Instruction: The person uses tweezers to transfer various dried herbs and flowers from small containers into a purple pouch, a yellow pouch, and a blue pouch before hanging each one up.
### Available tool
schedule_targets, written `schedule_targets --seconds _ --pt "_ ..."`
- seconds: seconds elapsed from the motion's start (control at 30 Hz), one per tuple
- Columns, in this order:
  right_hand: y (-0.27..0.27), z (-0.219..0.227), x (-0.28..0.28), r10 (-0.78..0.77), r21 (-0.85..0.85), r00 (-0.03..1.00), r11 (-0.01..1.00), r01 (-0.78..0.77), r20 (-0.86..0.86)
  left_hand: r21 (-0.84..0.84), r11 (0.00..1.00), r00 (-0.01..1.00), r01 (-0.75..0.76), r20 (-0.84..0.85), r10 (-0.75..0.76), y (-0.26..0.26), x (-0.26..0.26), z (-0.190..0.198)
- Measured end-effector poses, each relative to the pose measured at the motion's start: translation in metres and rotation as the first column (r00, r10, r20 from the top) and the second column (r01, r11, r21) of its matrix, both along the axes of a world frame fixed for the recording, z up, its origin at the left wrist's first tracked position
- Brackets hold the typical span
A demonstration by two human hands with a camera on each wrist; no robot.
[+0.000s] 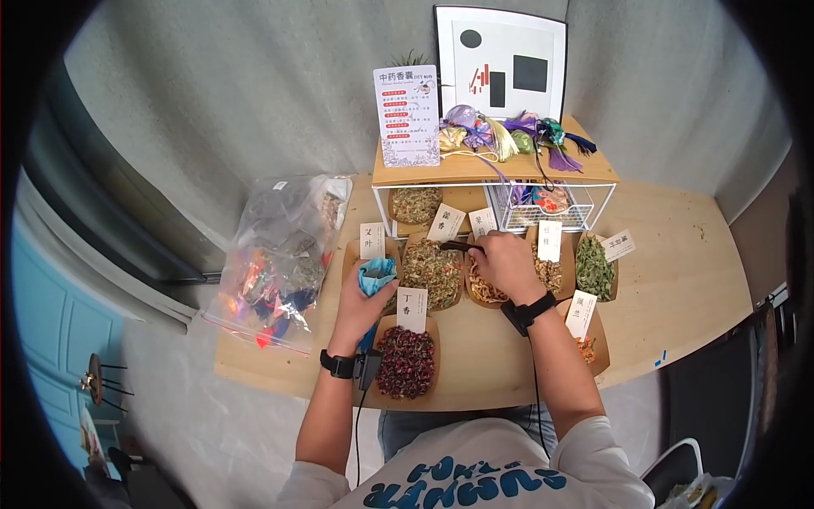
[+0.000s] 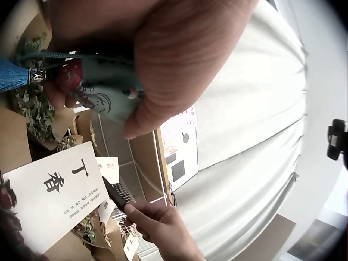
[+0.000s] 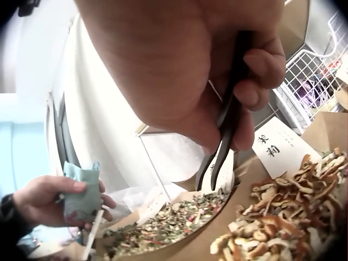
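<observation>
My left hand (image 1: pixel 361 312) holds a small light-blue pouch (image 1: pixel 376 273), its mouth facing up; in the left wrist view the pouch (image 2: pixel 106 95) shows a printed figure and a blue tassel (image 2: pixel 13 76). My right hand (image 1: pixel 507 270) pinches black tweezers (image 3: pixel 231 109), their tips just over or touching the mixed dried herbs (image 3: pixel 187 217) in a paper tray. In the head view that herb tray (image 1: pixel 432 276) lies between both hands. Below my left hand sits a tray of dark red buds (image 1: pixel 405 363) with a white card (image 1: pixel 412 310).
More trays stand around, with orange-brown peel strips (image 3: pixel 283 217) and green leaves (image 1: pixel 595 270). A wooden shelf (image 1: pixel 500 166) behind carries finished pouches and a printed sign (image 1: pixel 407 116), with a wire basket (image 1: pixel 543 212) beneath. A clear plastic bag (image 1: pixel 275 254) lies at the left.
</observation>
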State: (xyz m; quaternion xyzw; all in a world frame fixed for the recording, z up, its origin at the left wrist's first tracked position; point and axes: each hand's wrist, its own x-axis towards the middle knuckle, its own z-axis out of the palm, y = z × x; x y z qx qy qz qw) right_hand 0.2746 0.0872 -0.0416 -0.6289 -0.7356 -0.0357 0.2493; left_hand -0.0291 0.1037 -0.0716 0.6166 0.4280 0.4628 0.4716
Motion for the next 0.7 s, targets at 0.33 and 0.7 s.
schedule_targets --seconds 0.33,0.7 --pt "-0.012 0.003 -0.006 -0.011 -0.047 0.997 0.999 0.007 -0.071 0.003 1.0 1.0 0.014 0.009 -0.015 0.0 0.0 -0.001" --pt "-0.009 -0.02 -0.001 -0.108 -0.133 0.994 0.985 0.107 -0.002 -0.001 1.0 0.999 0.025 0.022 -0.025 0.001 0.003 -0.001"
